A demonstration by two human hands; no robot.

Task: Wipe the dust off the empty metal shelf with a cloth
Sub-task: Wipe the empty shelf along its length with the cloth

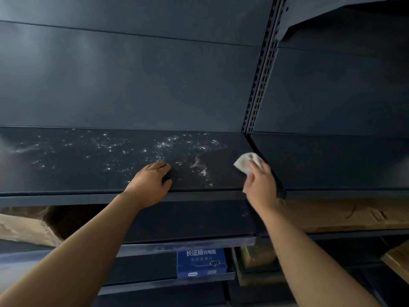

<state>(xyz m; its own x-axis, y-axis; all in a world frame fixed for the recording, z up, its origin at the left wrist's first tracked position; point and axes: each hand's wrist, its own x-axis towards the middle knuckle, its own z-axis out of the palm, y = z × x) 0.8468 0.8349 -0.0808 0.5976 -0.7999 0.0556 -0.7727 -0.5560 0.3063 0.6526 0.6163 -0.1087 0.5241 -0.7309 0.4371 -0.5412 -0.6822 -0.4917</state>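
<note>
At the shelf's right end: the cloth [245,162] is bunched and gripped in the curled fingers of the right hand [261,185]. It is held at the surface, though contact cannot be confirmed.
Left hand [151,182]: laid flat near the front edge, fingers straight, thumb at the lip; nothing is held.
Metal shelf [66,178]: dark and bare of goods, with the cloth close to the seam at the foot of the slotted upright [261,85].
Done: a dark, speck-free patch is seen around the cloth, bounded on its left by a pale dust ridge [200,167]. Only this small part is judged wiped.
Remaining: bright dust specks [166,145] are scattered over the middle and far left, so most of the surface is judged unwiped.
Below: a blue box [201,262] is kept on a lower shelf.
</note>
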